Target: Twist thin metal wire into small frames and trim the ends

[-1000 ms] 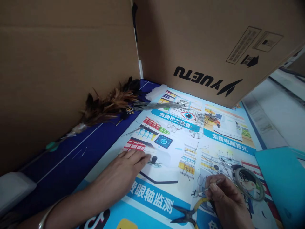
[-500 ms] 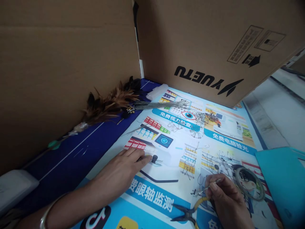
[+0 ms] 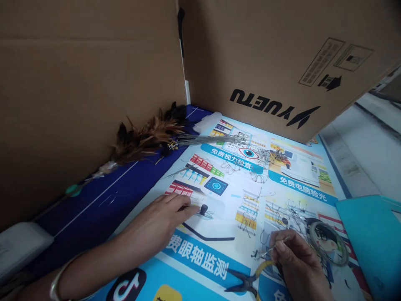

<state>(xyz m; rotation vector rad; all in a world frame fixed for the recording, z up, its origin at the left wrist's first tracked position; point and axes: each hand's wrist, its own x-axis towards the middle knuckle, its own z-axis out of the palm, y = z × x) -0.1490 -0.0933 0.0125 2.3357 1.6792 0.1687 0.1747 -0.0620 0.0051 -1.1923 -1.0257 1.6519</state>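
My left hand point(image 3: 167, 215) rests low over the printed sheet, fingers bent down and thumb stretched along them. Its fingertips are hidden, so what they grip, if anything, does not show. A few thin wires point(image 3: 207, 215) lie right by the thumb tip. At the lower right, my right hand point(image 3: 297, 259) pinches a short piece of twisted wire point(image 3: 266, 252) between thumb and forefinger. Pliers point(image 3: 244, 281) with dark jaws and yellow handles lie beside that hand, jaws apart and pointing left. A roll of clear tape point(image 3: 328, 243) is just beyond its knuckles.
Bent wire pieces point(image 3: 286, 215) are scattered across the sheet, with a bundle of straight wires point(image 3: 209, 139) farther back. Brown feathers point(image 3: 147, 136) lie along the left cardboard wall point(image 3: 87, 83). Another cardboard panel point(image 3: 266, 50) stands behind. A turquoise panel point(image 3: 372, 238) is at right.
Both hands stay almost where they were, and the wire piece is still in the right one. The view has shifted very slightly.
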